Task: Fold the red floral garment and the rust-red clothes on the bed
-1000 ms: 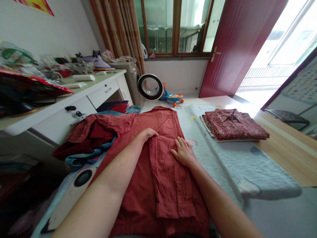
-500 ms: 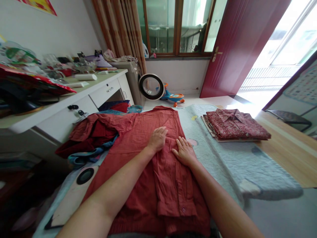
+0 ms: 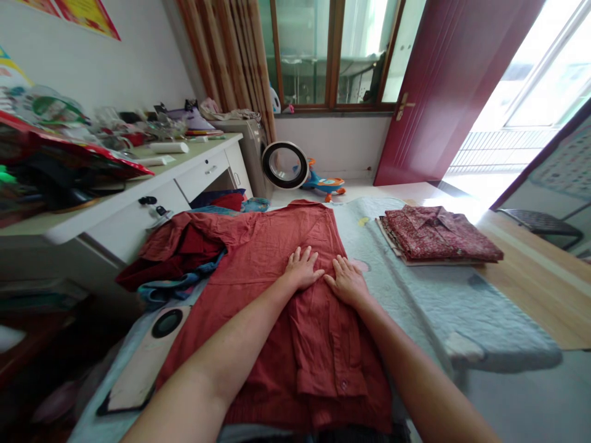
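A rust-red shirt (image 3: pixel 258 246) lies spread over the padded, light-blue cloth (image 3: pixel 392 295). One long sleeve (image 3: pixel 318 351) is folded down across its body, with the buttoned cuff near the hem. My left hand (image 3: pixel 302 269) rests flat on the shirt by the top of that sleeve, fingers spread. Just to its right, my right hand (image 3: pixel 347 282) also presses flat on the fabric at the shirt's right edge, fingers extended. Neither hand grips anything. The shirt's other sleeve side lies to the left, beside crumpled dark-red and blue clothes (image 3: pixel 170 277).
A folded patterned garment stack (image 3: pixel 438 234) sits at right, partly over the wooden tabletop (image 3: pixel 530 264). A cluttered white desk (image 3: pixel 198 166) stands at left. Beyond are a front-loading washer with its round door (image 3: pixel 285 165) open and a blue-orange ride-on toy (image 3: pixel 325 183).
My left hand has opened from a curled pose into a flat spread and shifted slightly right, closer to my right hand. My right hand stays nearly in place. The view has shifted slightly.
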`<state>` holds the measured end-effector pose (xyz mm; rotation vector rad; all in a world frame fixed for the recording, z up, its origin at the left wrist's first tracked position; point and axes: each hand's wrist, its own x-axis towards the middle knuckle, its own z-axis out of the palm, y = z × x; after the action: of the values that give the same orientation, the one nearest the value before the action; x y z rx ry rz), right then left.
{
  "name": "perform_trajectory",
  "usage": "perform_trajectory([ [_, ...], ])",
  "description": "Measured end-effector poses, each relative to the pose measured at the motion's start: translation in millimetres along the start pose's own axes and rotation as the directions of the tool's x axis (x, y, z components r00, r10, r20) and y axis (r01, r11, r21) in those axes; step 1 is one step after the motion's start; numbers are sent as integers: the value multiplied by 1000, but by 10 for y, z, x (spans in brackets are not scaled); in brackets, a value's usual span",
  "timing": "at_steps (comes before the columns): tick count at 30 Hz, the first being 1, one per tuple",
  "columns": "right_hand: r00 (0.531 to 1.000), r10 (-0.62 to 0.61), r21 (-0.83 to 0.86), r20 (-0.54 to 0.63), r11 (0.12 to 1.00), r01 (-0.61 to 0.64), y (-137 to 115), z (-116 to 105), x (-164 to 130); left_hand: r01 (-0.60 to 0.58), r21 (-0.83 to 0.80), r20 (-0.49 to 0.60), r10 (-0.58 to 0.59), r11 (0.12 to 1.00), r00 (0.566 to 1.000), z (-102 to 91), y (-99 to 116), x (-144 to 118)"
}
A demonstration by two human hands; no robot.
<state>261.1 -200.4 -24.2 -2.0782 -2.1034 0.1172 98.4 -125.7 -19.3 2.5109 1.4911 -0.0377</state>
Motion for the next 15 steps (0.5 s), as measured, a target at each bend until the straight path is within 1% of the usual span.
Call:
perform_trajectory([
  [2, 1000, 12, 2, 11, 1000, -12, -4, -114, 70, 13, -2, -27, -13, 1000, 1000, -16, 30, -12],
  [4, 999, 49, 3, 19, 999, -49, -20, -210, 183, 25, 2, -78, -25, 1000, 997, -1, 56, -34],
  [6, 999, 49, 20, -7, 999, -49, -43, -250, 328, 40, 6, -115, -39, 999, 993, 40, 76, -60],
  [8, 998, -2, 51, -68, 999, 6, -55, -221, 485, 57, 10, -127, -56, 998, 990, 91, 88, -80],
  [10, 995, -47, 72, -90, 996, 54, -32, -140, 633, 74, 11, -130, -71, 997, 989, 133, 92, -88],
  [11, 996, -54, 74, -71, 996, 59, -6, -90, 697, 78, 12, -130, -76, 997, 989, 148, 91, -88],
  [15, 997, -39, 28, 68, 999, 37, 149, 86, 862, 78, 8, -136, -76, 997, 988, 176, 77, -76],
])
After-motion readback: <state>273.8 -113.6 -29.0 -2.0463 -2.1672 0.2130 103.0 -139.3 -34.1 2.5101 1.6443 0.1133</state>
